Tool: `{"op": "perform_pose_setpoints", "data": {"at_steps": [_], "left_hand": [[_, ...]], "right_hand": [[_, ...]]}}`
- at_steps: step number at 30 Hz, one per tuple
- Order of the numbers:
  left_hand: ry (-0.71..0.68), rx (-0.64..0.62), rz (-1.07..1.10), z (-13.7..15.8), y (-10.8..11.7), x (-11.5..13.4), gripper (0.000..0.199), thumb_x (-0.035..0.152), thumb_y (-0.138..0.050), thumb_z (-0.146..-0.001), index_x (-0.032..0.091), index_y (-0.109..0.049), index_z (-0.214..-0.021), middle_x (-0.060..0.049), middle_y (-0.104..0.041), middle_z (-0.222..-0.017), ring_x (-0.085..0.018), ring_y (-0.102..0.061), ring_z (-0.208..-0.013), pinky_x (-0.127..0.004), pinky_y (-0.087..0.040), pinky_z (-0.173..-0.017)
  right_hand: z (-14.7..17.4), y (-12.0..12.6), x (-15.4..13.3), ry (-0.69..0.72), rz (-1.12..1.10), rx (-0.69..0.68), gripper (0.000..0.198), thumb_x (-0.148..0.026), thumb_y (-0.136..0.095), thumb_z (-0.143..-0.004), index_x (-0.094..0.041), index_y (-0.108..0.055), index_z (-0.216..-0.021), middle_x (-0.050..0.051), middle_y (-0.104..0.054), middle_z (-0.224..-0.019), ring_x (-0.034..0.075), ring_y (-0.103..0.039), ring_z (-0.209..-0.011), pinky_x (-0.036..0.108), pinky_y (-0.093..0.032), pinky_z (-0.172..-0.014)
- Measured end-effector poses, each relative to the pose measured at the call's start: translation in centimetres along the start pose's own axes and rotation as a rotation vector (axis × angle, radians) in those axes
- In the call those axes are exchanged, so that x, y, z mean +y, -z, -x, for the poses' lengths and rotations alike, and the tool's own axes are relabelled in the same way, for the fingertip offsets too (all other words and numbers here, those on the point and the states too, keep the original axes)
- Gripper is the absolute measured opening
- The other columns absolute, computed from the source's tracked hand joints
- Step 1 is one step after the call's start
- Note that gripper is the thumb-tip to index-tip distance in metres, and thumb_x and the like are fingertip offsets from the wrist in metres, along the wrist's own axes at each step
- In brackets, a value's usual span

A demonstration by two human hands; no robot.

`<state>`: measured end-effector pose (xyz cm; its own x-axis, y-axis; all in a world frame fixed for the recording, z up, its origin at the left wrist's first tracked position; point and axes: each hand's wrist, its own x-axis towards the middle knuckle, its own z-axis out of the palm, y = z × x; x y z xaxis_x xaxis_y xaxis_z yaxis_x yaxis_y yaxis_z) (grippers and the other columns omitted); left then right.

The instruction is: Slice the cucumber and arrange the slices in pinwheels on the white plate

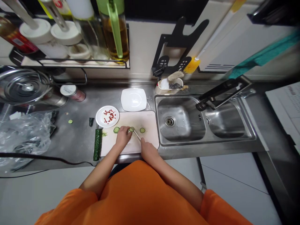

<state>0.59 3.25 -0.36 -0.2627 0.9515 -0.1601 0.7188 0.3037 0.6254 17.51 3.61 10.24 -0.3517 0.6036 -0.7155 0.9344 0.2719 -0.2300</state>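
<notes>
A pale cutting board [146, 120] lies on the steel counter in front of me. My left hand [123, 137] rests on the board and pinches a cucumber slice [131, 129] at its fingertips. My right hand [147, 150] grips a thin metal knife [137, 135] whose tip reaches the held slice. Two more cucumber slices lie on the board, one to the left [116, 129] and one to the right [142, 130]. A long dark green cucumber piece [97, 144] lies along the board's left edge.
A small round plate with red chilli pieces [107, 116] and an empty square white plate [133, 99] sit behind the board. A double sink [185, 120] with faucet is to the right. A pot lid, plastic bag [23, 134] and bottle rack are to the left.
</notes>
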Motion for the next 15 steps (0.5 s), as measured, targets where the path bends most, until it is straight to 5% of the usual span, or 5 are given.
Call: {"op": "perform_pose_setpoints", "data": {"at_steps": [15], "left_hand": [[-0.015, 0.006, 0.0, -0.02, 0.18, 0.2, 0.023, 0.023, -0.056, -0.078, 0.018, -0.063, -0.099, -0.009, -0.062, -0.096, -0.022, -0.056, -0.096, -0.034, -0.044, -0.09]], "right_hand": [[-0.52, -0.23, -0.33, 0.006, -0.038, -0.014, 0.033, -0.002, -0.029, -0.088, -0.013, -0.041, -0.117, 0.016, -0.065, -0.097, 0.024, -0.062, -0.1, 0.031, -0.045, -0.077]]}}
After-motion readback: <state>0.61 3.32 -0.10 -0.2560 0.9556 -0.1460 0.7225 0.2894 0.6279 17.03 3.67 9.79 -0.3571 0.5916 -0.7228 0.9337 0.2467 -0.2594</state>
